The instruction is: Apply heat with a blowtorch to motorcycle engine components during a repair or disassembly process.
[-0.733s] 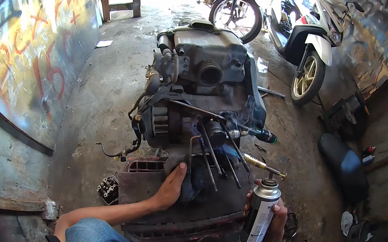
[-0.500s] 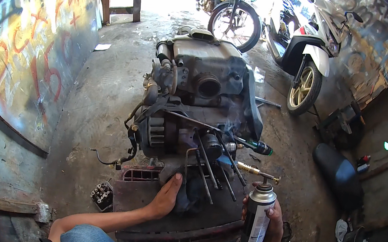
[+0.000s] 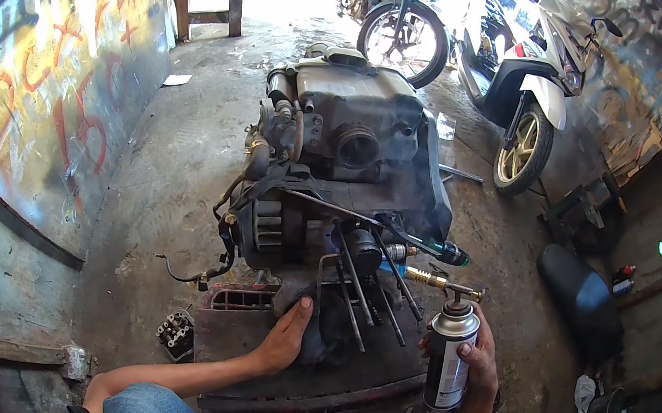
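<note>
My right hand point(image 3: 480, 356) is wrapped around the gas canister of a blowtorch point(image 3: 448, 364), held nearly upright. Its brass nozzle point(image 3: 426, 278) points left, and a bluish flame plays by the piston point(image 3: 361, 248) on the engine point(image 3: 294, 231). Long metal studs point(image 3: 352, 314) stick out of the engine toward me, around the piston. My left hand point(image 3: 283, 336) is closed on a dark rag point(image 3: 317, 340) below the engine, thumb up, beside a thin bent metal rod point(image 3: 322, 276). Its fingertips are hidden behind the rag.
Beneath the engine is a dark stand point(image 3: 234, 342). A green-tipped tool point(image 3: 452, 254) lies across its right side. On the floor sit a small box of metal parts point(image 3: 176, 335) and a black seat point(image 3: 575, 289). A white scooter point(image 3: 536, 108) and another motorcycle point(image 3: 403, 40) stand behind.
My right hand has moved slightly up and right with the blowtorch. The flame shows more clearly, and thin smoke has spread above the engine's right side. My left hand has stayed put.
</note>
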Action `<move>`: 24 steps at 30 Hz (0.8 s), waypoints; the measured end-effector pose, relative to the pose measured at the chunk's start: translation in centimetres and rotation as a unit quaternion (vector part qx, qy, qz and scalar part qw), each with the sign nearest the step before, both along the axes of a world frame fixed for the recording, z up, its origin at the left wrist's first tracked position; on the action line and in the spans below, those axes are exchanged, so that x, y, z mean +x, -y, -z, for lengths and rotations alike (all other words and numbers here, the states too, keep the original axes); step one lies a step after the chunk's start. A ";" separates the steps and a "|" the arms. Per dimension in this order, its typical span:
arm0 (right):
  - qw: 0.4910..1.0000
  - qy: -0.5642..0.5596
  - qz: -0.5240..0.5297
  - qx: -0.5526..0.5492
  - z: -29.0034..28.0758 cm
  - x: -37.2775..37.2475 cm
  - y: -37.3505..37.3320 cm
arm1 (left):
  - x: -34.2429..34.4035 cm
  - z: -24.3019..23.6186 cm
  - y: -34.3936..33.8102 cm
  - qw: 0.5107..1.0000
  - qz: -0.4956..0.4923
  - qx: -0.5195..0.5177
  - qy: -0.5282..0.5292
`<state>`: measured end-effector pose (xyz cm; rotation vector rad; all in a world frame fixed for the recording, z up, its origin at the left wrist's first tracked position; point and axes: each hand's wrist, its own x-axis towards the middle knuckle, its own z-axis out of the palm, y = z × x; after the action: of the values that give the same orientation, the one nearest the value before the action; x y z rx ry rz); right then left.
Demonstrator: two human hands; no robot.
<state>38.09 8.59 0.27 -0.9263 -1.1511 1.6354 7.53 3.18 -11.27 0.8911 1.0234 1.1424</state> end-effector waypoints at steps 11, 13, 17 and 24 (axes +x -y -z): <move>0.996 0.067 -0.049 0.029 -1.4 0.3 -1.4 | -0.1 -1.4 0.0 0.999 -0.001 0.004 -0.034; 0.996 0.064 -0.047 0.028 -1.5 0.1 -1.5 | -0.2 -1.2 0.0 1.000 0.011 -0.004 -0.015; 0.997 0.065 -0.043 0.031 -1.5 -0.2 -1.6 | -0.1 -1.1 0.1 0.999 -0.009 -0.006 -0.039; 0.997 0.073 -0.027 0.031 -0.4 0.4 -2.0 | -0.2 -1.9 0.1 1.000 0.006 -0.005 -0.006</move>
<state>38.47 10.59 0.68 -0.9958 -1.3283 1.5873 7.35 3.13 -9.34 0.8965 1.0316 1.1209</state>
